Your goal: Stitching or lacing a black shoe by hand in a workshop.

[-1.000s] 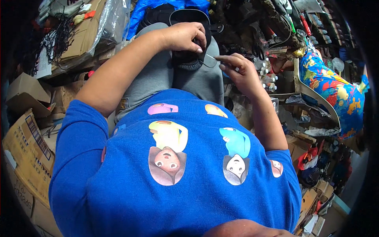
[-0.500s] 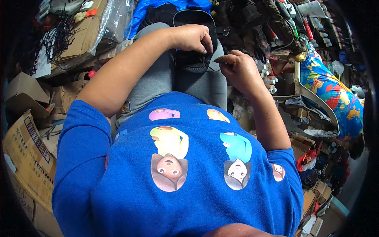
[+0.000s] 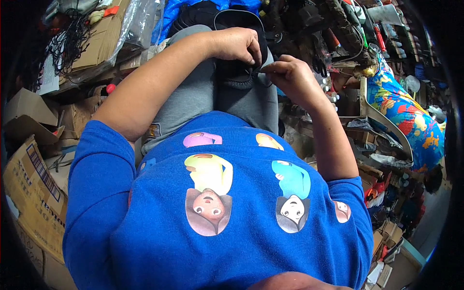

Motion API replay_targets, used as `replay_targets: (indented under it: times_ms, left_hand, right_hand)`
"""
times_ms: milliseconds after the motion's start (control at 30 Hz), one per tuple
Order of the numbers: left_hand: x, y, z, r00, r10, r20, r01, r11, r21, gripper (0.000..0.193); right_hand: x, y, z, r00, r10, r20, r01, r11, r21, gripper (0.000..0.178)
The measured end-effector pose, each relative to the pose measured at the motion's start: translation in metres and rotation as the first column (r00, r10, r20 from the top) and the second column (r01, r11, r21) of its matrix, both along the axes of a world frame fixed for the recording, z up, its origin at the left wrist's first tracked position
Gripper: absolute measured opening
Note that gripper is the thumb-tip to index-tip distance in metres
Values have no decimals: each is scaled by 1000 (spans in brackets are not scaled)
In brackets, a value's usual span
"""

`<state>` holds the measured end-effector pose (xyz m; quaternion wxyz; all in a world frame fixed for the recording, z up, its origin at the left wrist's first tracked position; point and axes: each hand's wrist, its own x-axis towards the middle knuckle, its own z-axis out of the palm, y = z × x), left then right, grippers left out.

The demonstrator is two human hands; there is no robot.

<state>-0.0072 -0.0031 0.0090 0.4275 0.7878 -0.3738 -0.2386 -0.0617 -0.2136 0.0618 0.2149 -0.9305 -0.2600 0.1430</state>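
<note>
Across my lap lies a black shoe-like piece [image 3: 235,77], with a rounded, grey-edged opening at its far end and a gathered, puckered rim at the near end. A strap with a metal buckle [image 3: 275,36] sticks out at its right. My left hand [image 3: 237,43] reaches over it from the left, its fingers closed in a pinch on the black material. Just right of the piece, my right hand [image 3: 294,79] is closed, thumb and forefinger pinched by its edge on dark thread. The thread itself is barely visible between the fingertips and the piece.
Cardboard boxes [image 3: 34,116] and plastic-wrapped cardboard [image 3: 99,43] crowd the left. Black cords [image 3: 72,36] hang there. To the right stand small bottles [image 3: 331,94], a red-handled tool [image 3: 379,38] and a colourful patterned cloth [image 3: 406,113]. A blue sheet [image 3: 169,17] lies beyond my knees.
My right hand has moved slightly up and left, closer to the black piece. The thread loop that showed between them is less visible. My left hand has hardly moved.
</note>
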Motion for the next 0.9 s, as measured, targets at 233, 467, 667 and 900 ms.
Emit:
replay_targets:
  times_ms: [233, 467, 667, 900]
  left_hand:
    - [-7, 8, 2, 993, -16, 121, 12, 999, 34, 28]
    - [-9, 5, -10, 988, 24, 154, -25, 1000, 2, 33]
    - [-13, 55, 16, 866, 266, 424, -222, 963, -152, 43]
    - [-44, 333, 93, 363, 931, -26, -915, 351, -199, 39]
  right_hand:
    - [8, -19, -25, 928, -45, -370, 134, 966, 220, 21]
    - [-7, -2, -49, 934, -185, -305, 285, 902, 325, 13]
    - [-13, 1, -27, 996, -86, -38, 93, 967, 236, 16]
    - [-45, -1, -39, 973, -95, 212, 74, 992, 103, 29]
